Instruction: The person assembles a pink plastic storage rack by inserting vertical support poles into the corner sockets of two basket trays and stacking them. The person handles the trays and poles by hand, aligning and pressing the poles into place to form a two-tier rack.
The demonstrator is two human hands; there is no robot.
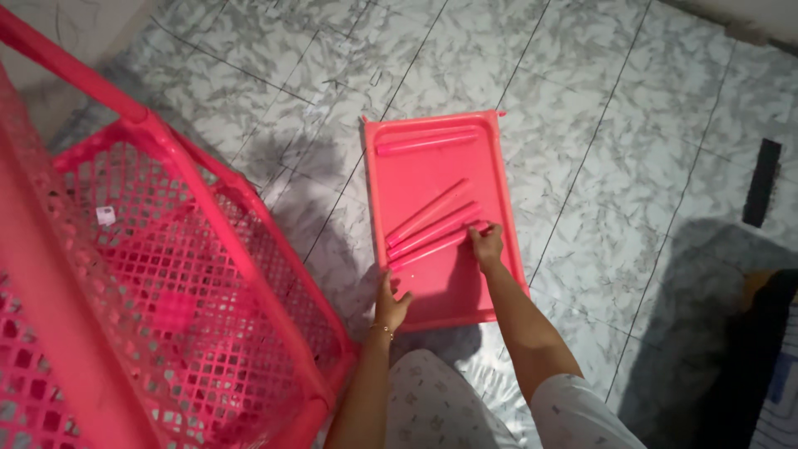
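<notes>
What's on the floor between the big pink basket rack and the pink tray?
Nothing but bare marble-patterned floor tiles and shadow lie between the basket rack and the tray, seen in the head view; the left hand grips the tray's near edge.

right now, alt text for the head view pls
Two bare hands work at a pink tray on a marbled tile floor: right hand on pink rods, left hand at the tray's near edge. A pink mesh rack stands left.

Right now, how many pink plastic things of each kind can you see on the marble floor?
Flat pink plastic tray: 1
Pink plastic tubes lying on the tray: 4, one at the far end, three by the right hand
Pink plastic mesh rack with posts: 1
Total: 6
The left hand touches the tray's edge.
</notes>
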